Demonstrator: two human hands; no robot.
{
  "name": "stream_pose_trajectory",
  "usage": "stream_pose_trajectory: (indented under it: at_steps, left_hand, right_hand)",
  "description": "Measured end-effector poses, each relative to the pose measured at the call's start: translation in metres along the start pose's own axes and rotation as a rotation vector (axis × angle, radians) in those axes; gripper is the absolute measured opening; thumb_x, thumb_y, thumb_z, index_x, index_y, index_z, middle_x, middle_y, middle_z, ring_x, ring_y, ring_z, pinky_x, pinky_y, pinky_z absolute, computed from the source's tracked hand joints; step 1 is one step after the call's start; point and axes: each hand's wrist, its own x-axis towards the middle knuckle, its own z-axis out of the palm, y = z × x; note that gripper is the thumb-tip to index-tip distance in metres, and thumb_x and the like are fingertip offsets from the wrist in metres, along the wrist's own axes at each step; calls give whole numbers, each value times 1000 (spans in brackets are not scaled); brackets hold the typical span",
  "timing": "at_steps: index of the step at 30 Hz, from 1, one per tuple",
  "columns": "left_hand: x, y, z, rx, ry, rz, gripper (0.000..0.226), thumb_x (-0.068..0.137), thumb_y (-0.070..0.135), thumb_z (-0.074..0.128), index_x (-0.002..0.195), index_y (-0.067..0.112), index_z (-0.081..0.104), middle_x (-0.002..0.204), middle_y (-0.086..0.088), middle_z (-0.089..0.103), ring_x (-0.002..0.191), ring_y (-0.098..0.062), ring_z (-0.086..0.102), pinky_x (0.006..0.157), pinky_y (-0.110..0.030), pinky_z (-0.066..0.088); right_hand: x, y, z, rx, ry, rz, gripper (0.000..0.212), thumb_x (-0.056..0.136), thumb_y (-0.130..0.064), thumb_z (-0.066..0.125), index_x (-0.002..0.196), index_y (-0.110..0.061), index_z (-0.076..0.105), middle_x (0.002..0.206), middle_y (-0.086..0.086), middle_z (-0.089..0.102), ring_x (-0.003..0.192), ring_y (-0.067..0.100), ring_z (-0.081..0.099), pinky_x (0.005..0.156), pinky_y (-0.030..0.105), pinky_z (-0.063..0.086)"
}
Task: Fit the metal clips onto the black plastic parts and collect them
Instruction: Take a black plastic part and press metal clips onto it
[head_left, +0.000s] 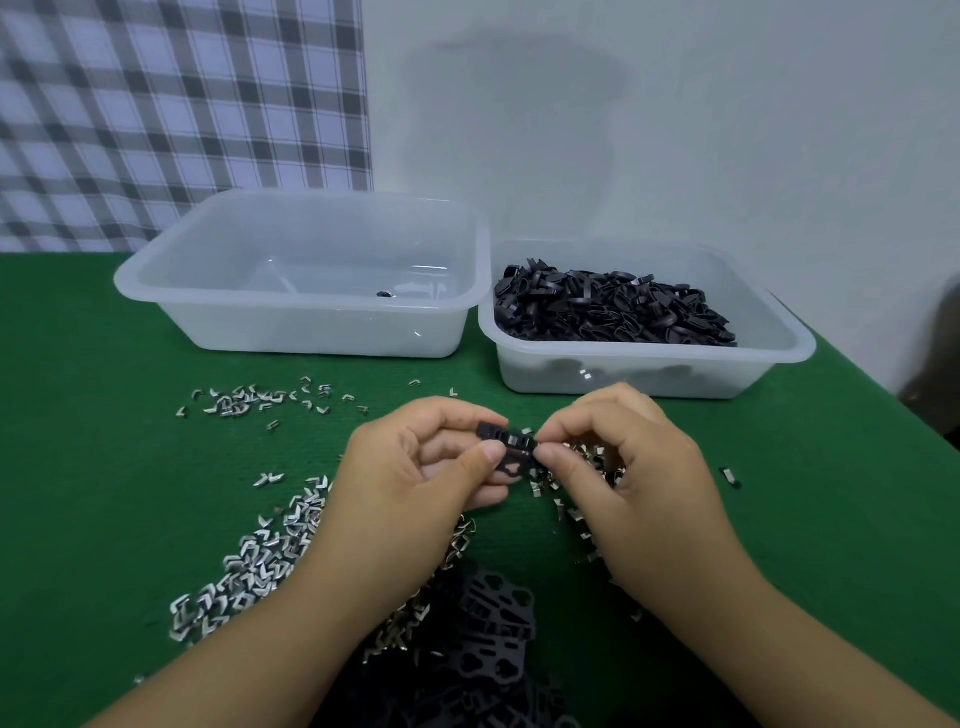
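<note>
Your left hand (415, 467) pinches a black plastic part (506, 452) by its left end, thumb below and forefinger on top, so the right end stays bare for the work. Your right hand (618, 467) comes in from the other side, thumb and forefinger closed on that bare end, where a small metal clip (517, 441) shows silver against the black. I judge you're pressing it home (whether it has seated fully is too small to tell). You hold the part up off the desk (104, 467), between both hands and square to your eyes, which makes sense: both thumbs can push against each other with nothing in the way.

Loose clips (260, 561) lie spread on the green surface just under your left wrist, with a thinner scatter farther back, so the next one is close by. More black parts (498, 623) sit heaped between your forearms, nearest to you, likewise close to hand.

At the back, the right tub (779, 358) holds a deep pile of black pieces. The left tub (156, 280) is nearly bare, with one dark piece on its floor (I can't tell whether it carries a clip). My guess is that this left tub is the collecting one, so most of the job still lies ahead.
</note>
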Motion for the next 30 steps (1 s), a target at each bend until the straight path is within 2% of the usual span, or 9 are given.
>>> stream_pose_trajectory:
  at_steps: [5, 9, 14, 18, 20, 22, 24, 27, 30]
  left_hand:
    - [1, 1, 1, 27, 82, 84, 28, 76, -6, 69, 83, 20, 76, 77, -10, 73, 67, -19, 73, 60, -17, 55]
    - [1, 2, -1, -43, 148, 90, 22, 72, -7, 72, 76, 14, 75, 69, -11, 73, 63, -20, 73, 57, -17, 55]
    - [1, 3, 0, -60, 173, 102, 18, 72, -6, 72, 75, 12, 73, 67, -9, 73, 61, -17, 72, 56, -15, 54]
    - [5, 2, -4, -68, 311, 102, 16, 78, -3, 70, 77, 14, 69, 68, -9, 72, 63, -16, 72, 57, -15, 53]
    - [7, 1, -8, -78, 369, 93, 14, 80, -1, 70, 79, 13, 67, 68, -7, 72, 64, -16, 73, 57, -14, 53]
    - [9, -1, -10, -81, 394, 79, 14, 80, 0, 69, 80, 13, 65, 67, -5, 72, 64, -15, 73, 57, -14, 53]
    - [10, -2, -10, -75, 397, 68, 15, 81, 0, 69, 80, 14, 65, 66, -4, 72, 64, -15, 73, 56, -14, 53]
    - [9, -3, -10, -60, 387, 69, 14, 80, 1, 70, 80, 14, 65, 65, -3, 72, 63, -14, 73, 56, -14, 53]
    - [9, -3, -10, -67, 389, 60, 13, 80, 1, 70, 80, 13, 65, 64, -2, 72, 63, -14, 72, 55, -15, 53]
  right_hand:
    - [2, -5, 0, 74, -21, 120, 14, 80, -17, 68, 74, -29, 64, 81, -15, 54, 75, 0, 49, 66, 14, 33]
    - [4, -12, 0, 102, 6, 127, 14, 80, -15, 68, 72, -27, 65, 76, -12, 54, 69, -1, 47, 62, 10, 33]
    - [15, -19, 0, 20, -58, 96, 12, 81, -18, 68, 73, -27, 65, 75, -14, 52, 72, -1, 46, 65, 14, 31]
    - [23, -25, -3, -70, -63, -7, 12, 79, -22, 69, 84, -31, 63, 83, -16, 52, 84, 0, 47, 71, 13, 33]
    - [22, -24, -6, -119, -150, -93, 15, 79, -23, 71, 88, -33, 64, 86, -17, 54, 90, 4, 48, 79, 18, 38]
    - [16, -20, -5, -161, -346, -160, 12, 79, -23, 70, 88, -32, 70, 87, -17, 58, 92, 6, 49, 83, 23, 40]
    - [10, -15, -2, -200, -498, -216, 13, 81, -23, 69, 92, -31, 72, 87, -17, 59, 91, 3, 46, 83, 17, 37]
    - [6, -10, 3, -224, -550, -246, 14, 82, -23, 68, 94, -29, 72, 88, -16, 58, 90, -1, 43, 81, 11, 34]
    - [7, -8, 9, -219, -546, -262, 12, 82, -23, 68, 92, -28, 72, 87, -14, 61, 90, 4, 47, 81, 15, 37]
